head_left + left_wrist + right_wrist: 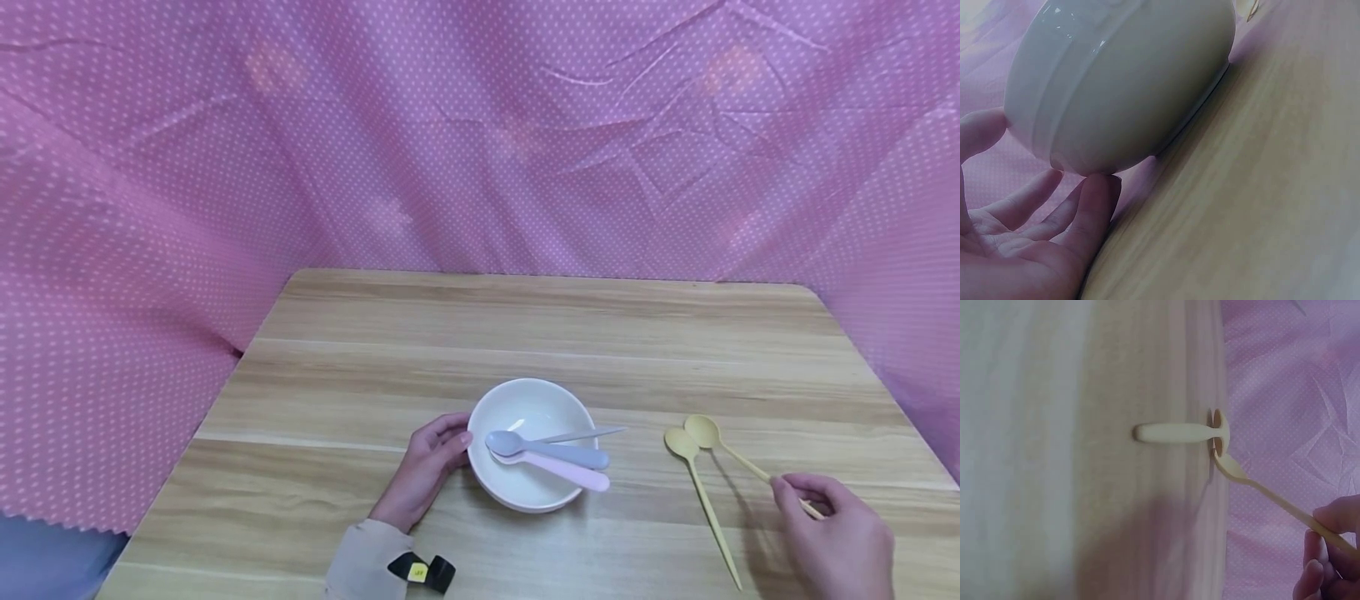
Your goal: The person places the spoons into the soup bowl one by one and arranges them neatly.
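A white bowl [517,492] stands on the table at my left hand [427,467]. The thumb lies at the bowl's rim and the fingertips [1094,194] touch its outer wall. In the bowl lie a blue-grey spoon [570,454], a pink spoon [566,471] and a thin grey handle [585,435], all pointing right over the rim. To the right, my right hand [840,525] pinches one yellow spoon [742,462] by its handle. That handle slants up from the table, with its head low beside a second yellow spoon [705,500], which lies on the table.
The wood-grain table [360,367] has rounded far corners. Pink dotted cloth [480,167] hangs behind it and along both sides. A black strap with a yellow label [417,572] is at the left sleeve.
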Motion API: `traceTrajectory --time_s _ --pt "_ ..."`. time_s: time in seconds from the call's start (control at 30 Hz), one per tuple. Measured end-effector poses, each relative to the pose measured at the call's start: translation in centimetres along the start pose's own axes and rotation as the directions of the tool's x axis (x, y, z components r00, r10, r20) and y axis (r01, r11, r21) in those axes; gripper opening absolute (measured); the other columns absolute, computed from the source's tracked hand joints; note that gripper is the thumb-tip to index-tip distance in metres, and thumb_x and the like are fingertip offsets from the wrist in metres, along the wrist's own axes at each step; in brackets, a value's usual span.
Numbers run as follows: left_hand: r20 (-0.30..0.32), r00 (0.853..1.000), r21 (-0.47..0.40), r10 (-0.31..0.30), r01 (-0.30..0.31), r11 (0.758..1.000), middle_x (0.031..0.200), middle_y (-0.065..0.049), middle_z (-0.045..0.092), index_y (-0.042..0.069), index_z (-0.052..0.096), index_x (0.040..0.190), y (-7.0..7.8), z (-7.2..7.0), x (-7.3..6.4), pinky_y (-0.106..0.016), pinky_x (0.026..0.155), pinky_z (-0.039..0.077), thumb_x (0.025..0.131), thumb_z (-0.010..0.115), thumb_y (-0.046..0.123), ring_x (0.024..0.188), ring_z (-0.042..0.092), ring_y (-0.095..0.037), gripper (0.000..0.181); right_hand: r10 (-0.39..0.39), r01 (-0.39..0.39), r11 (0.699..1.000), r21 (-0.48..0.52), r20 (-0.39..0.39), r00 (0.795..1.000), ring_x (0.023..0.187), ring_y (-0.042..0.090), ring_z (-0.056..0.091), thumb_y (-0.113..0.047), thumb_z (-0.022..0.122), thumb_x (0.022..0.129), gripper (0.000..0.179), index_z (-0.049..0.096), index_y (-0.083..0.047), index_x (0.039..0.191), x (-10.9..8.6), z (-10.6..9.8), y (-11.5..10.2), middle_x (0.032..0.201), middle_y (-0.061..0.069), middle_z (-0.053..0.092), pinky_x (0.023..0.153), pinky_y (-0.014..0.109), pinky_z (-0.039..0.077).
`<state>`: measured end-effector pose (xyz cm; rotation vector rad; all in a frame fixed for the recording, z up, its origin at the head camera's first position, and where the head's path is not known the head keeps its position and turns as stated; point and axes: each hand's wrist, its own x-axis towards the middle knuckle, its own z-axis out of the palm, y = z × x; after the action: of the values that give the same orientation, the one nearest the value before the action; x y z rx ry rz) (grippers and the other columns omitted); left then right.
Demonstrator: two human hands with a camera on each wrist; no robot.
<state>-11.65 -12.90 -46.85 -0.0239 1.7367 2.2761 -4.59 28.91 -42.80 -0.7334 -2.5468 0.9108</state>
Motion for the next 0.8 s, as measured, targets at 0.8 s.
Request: traceTrajectory --time_s 0.8 --pt "-0.045 0.998 -0.028 -0.051 0.05 0.998 0.128 -0.02 0.054 -0.004 0.049 0.128 1.5 2.3 -0.2 -0.031 0.09 0.052 0.09 0.061 0.017 0.109 0.058 -0.02 0.044 -0.043 0.015 0.972 0.235 0.119 0.992 0.074 -0.016 0.057 -0.024 0.072 0.083 0.018 0.071 -0.007 0.089 2.4 -3.3 -6.8 0.076 -0.031 0.061 0.059 0.004 0.047"
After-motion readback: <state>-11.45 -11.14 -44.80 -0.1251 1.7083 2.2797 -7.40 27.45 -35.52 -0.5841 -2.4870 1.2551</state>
